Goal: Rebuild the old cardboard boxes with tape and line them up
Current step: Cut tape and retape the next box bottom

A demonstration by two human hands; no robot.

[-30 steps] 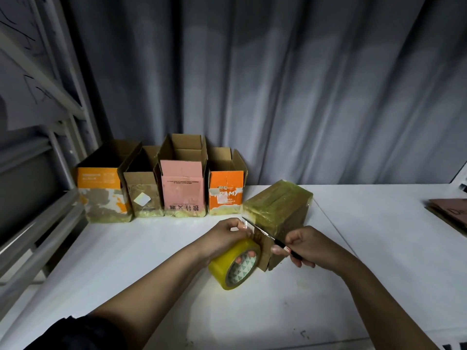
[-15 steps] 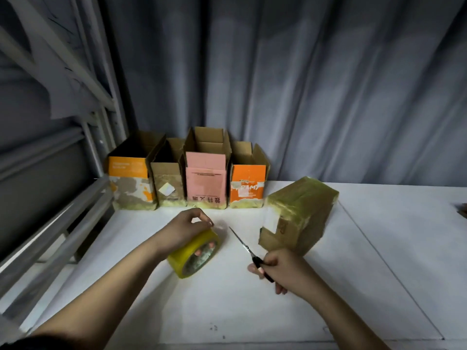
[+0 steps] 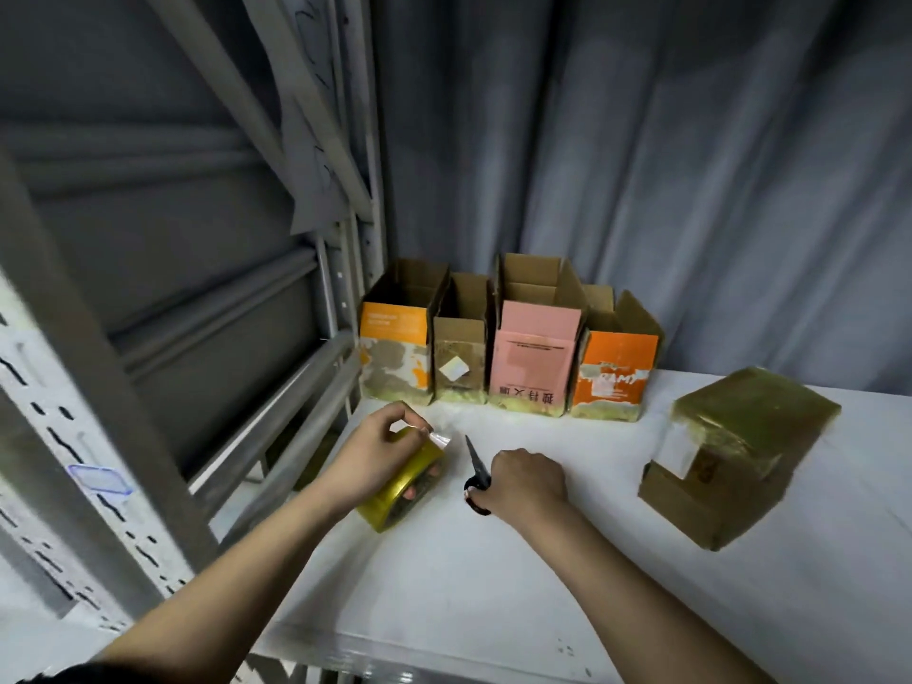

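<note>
left hand (image 3: 367, 459) grips tape roll (image 3: 402, 486) | right hand (image 3: 528, 483) holds scissors (image 3: 476, 466) | risk: blade points toward left fingers; loose tape end can stick back

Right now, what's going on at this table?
A person is rebuilding cardboard boxes. The left hand grips a yellow tape roll on the white table; the right hand holds scissors. A taped box lies apart on the right, not yet in the row of four open boxes at the back.
</note>
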